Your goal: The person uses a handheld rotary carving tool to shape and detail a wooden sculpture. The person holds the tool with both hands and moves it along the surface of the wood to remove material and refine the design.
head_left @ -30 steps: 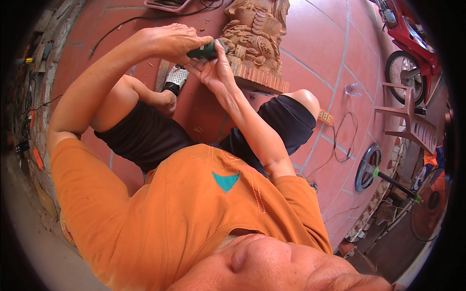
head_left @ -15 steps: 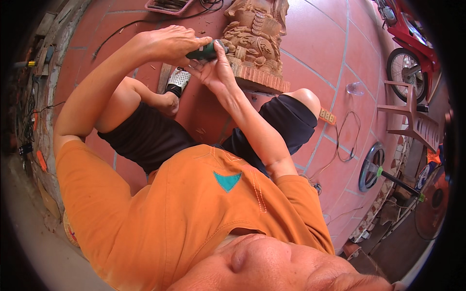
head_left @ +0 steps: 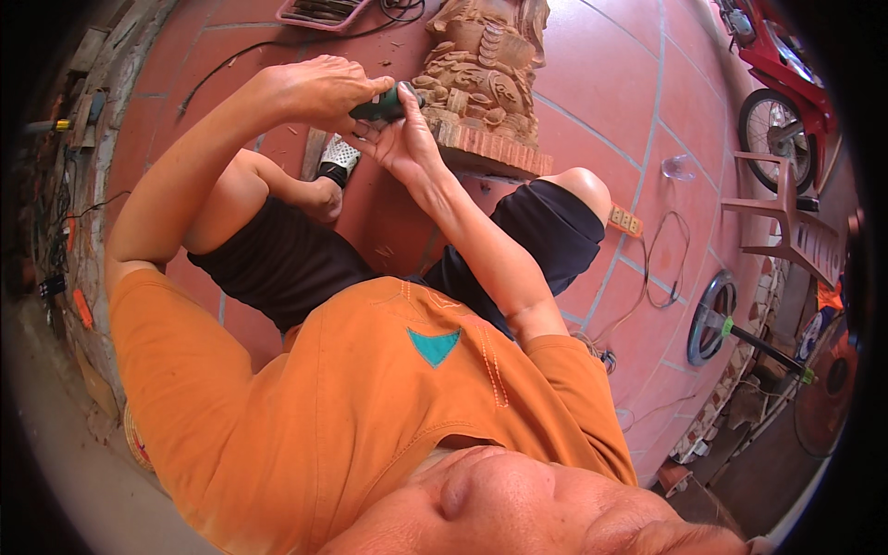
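A dark green handheld power tool (head_left: pixel 374 107), perhaps a small grinder, lies level between my hands in front of a carved wooden statue (head_left: pixel 481 88). My left hand (head_left: pixel 326 91) is wrapped around its rear end from the left. My right hand (head_left: pixel 403 146) holds the front end, with its thumb up along the tool and its fingers under it. The tool's tip points toward the carving's lower left side. Whether it touches the wood, I cannot tell. The statue stands upright on a ridged wooden base.
A pink basket (head_left: pixel 363 17) of flat tools sits at the far left, beside a black cable (head_left: pixel 236 54). To the right are a power strip (head_left: pixel 625 220), a clear cup (head_left: pixel 678 168), a plastic chair (head_left: pixel 786 217), a fan (head_left: pixel 710 319) and a red motorbike (head_left: pixel 786 69). Wood chips litter the tiles.
Both hands and the tool have shifted slightly left and toward me. The grip looks the same, and the statue has stayed in place.
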Action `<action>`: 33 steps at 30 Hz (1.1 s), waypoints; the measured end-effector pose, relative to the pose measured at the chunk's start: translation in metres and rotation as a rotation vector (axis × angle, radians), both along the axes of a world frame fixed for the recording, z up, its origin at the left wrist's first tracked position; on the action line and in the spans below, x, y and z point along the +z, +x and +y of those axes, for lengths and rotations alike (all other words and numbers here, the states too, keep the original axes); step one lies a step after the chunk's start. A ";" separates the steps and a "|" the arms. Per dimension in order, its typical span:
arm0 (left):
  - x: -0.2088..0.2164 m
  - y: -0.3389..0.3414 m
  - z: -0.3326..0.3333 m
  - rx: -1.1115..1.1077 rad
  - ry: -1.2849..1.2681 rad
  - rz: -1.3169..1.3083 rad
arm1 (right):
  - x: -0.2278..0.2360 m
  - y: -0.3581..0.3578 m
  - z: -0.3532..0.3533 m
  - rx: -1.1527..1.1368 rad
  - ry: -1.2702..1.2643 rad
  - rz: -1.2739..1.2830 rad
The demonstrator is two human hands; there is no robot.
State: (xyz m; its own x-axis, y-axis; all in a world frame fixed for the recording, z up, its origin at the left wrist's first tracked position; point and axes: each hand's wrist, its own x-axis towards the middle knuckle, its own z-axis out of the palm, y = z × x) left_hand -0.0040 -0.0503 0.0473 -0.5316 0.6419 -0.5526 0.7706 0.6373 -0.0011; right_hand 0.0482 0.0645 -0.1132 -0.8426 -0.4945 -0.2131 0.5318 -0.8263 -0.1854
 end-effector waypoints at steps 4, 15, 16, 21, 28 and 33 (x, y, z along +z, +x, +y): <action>0.004 0.006 -0.002 0.006 0.024 0.022 | 0.007 0.002 -0.001 0.005 0.015 0.020; -0.006 -0.002 -0.001 -0.043 0.056 0.024 | 0.000 -0.001 0.002 -0.048 0.024 0.011; -0.005 -0.001 0.000 -0.031 0.045 0.019 | 0.000 -0.001 0.003 -0.043 0.023 0.006; -0.009 -0.001 -0.008 -0.048 0.065 0.057 | 0.003 0.000 0.001 -0.006 0.000 0.017; -0.006 -0.001 -0.004 -0.039 0.091 0.055 | 0.000 -0.004 0.004 -0.047 0.039 0.039; -0.008 -0.003 -0.003 -0.035 0.069 0.029 | 0.000 -0.004 0.005 -0.040 0.057 0.048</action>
